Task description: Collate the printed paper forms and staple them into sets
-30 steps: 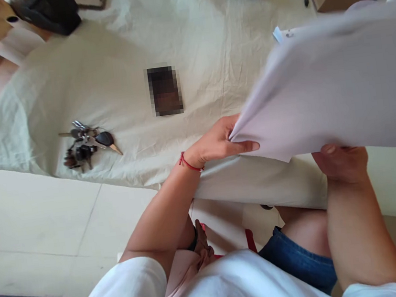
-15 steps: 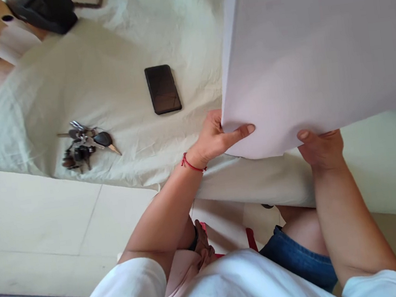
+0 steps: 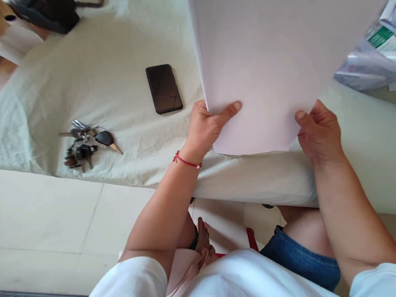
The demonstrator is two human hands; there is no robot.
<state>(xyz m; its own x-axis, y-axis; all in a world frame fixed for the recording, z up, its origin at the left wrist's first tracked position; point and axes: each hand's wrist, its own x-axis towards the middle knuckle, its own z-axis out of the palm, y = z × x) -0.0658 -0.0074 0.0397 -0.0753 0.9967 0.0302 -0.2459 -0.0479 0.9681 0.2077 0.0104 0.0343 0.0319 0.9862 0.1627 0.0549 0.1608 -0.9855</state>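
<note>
Paper sheet [image 3: 279,47] swung upright since before, left hand [image 3: 204,126] and right hand [image 3: 318,131] pinching its lower corners, no legible writing

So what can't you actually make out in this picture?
- Head view: the white sheet, held by the left hand and right hand, runs off the top edge and hides the cloth behind it.
- The packets are blurred and cut by the right edge; their print is unreadable.
- The keys are too small to count.
- The phone screen is dark.
</note>
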